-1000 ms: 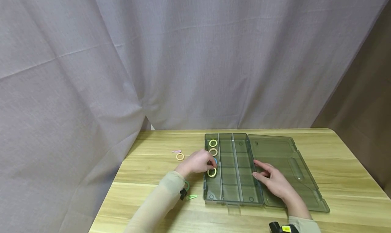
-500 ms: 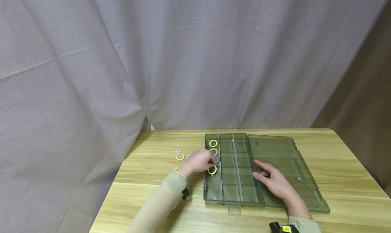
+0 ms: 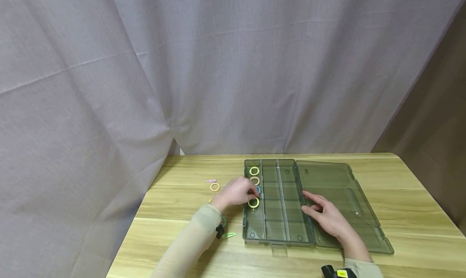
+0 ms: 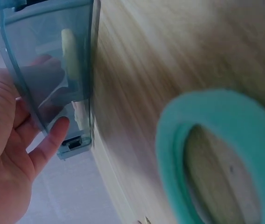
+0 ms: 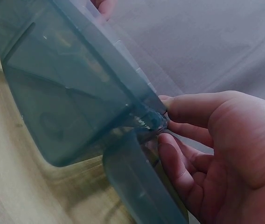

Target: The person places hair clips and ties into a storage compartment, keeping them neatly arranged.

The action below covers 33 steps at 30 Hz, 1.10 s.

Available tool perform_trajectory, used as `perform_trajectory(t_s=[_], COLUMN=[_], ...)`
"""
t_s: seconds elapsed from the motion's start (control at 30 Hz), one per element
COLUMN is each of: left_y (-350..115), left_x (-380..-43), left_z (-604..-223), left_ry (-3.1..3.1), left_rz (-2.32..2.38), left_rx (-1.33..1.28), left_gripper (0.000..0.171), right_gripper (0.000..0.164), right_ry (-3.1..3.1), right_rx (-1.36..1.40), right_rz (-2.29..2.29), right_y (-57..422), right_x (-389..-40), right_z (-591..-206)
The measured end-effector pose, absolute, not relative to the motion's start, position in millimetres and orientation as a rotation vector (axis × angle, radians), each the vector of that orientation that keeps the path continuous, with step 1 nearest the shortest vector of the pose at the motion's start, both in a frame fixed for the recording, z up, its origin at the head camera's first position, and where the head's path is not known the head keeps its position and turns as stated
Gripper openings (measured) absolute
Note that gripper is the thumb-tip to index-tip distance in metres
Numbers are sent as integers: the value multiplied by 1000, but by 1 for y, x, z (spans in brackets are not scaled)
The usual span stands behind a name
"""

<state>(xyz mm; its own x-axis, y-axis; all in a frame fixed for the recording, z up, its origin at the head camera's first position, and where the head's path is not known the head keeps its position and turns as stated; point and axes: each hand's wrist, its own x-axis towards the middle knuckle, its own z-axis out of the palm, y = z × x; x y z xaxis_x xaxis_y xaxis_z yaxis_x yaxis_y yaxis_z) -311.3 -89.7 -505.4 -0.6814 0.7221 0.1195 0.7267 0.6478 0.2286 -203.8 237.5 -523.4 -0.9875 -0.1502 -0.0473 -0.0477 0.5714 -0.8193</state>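
The room is closed off by a grey-mauve curtain (image 3: 233,67), hung in soft folds behind the work, with a darker brown drape (image 3: 437,120) at the right. A tabletop (image 3: 415,217) of pale, yellowish wood grain is set before it, its far right corner rounded. On it a translucent smoky-green divided box (image 3: 271,185) is laid open, its lid (image 3: 335,201) folded out flat to the right. A small mark is borne by the lid's far corner but cannot be read.

The hinge-side edge is touched by the thumb and fingertips of the right hand (image 3: 325,216), with a gap left between thumb and index finger. On that wrist a black device (image 3: 329,271) is worn, its yellow label (image 3: 342,273) too small to be read. Over the box's left column, a pale yellow ring (image 3: 253,207) seems to be pinched narrowly by the left hand (image 3: 234,192), though the fingertips are poorly shown.

Beyond it, in the same column, are seen a blue ring (image 3: 258,189), a peach ring (image 3: 259,181) and a yellow ring (image 3: 254,175). A green ring (image 4: 221,105) is seen near the left wrist; a green clip (image 3: 229,235) and a pink clip (image 3: 210,181) are left on the wood.
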Motion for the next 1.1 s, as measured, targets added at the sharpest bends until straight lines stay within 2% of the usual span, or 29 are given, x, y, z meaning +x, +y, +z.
perform_trajectory(t_s=[0.5, 1.1], left_y=[-101, -121], left_x=[-306, -303], left_z=[-499, -501], left_ry=[-2733, -2639], left_rz=[-631, -1029], left_rx=[-1253, -1176], left_gripper=[5, 11], right_gripper=[70, 68], right_ry=[2664, 2683], right_rx=[-174, -186], right_rz=[-1395, -1392], right_y=[238, 238], right_x=[-205, -205], right_z=[-525, -525])
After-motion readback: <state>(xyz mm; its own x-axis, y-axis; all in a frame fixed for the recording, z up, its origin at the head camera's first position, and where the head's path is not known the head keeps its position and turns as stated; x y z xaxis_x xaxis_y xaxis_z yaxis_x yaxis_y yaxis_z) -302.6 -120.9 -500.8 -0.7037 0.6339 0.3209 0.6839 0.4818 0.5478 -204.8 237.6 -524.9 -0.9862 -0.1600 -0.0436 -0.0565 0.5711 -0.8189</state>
